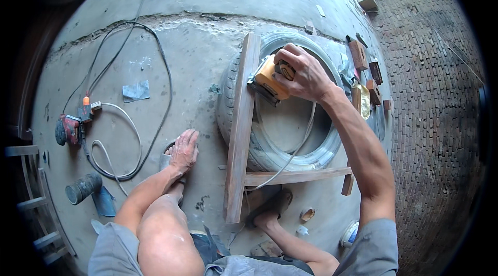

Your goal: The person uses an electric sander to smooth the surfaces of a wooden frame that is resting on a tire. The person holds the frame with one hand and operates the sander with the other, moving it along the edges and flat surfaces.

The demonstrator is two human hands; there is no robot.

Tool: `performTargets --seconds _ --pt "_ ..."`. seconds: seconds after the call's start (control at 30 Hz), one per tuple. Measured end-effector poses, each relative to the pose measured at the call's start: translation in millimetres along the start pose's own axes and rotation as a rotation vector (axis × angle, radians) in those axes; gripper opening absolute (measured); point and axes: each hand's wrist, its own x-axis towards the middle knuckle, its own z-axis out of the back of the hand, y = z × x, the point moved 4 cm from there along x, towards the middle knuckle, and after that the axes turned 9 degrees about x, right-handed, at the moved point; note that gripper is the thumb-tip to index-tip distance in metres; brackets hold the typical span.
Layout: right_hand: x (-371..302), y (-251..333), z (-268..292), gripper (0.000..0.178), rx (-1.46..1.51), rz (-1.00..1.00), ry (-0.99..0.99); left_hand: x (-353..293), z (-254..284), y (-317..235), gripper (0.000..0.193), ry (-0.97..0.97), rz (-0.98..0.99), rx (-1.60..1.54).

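Note:
My right hand (303, 71) is wrapped around a yellow electric sander (270, 80). The sander is tilted, its pad against the inner side of a long wooden bar near its upper end. That bar belongs to a wooden frame (239, 136), with a crosspiece near its lower end and a short stub at the right. The frame lies over a tyre (228, 102) on the floor. From the sander a pale cord (306, 138) runs down across the tyre. My left hand (184, 151) rests over my sandalled left foot, fingers stretched out and empty.
At left lie a red sander (68, 130), coiled cables (168, 81), a blue-grey sandpaper sheet (136, 91) and a dark cylinder (83, 189). A wooden rack (32, 203) stands at lower left. Wooden blocks (358, 54) line the right side by a brick surface (430, 94).

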Motion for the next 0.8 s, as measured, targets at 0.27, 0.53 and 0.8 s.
performTargets --seconds 0.27,0.53,0.8 --pt "-4.1 2.4 3.5 0.027 -0.02 -0.002 -0.019 -1.9 -3.0 -0.7 0.064 0.01 0.017 -0.021" --pt "-3.7 2.9 -1.3 0.028 -0.014 -0.016 -0.032 -1.6 -2.6 1.5 0.065 0.008 0.018 -0.025" --pt "2.9 6.8 -6.8 0.028 -0.031 -0.084 -0.072 -0.9 -2.1 -0.8 0.065 0.002 0.007 -0.028"
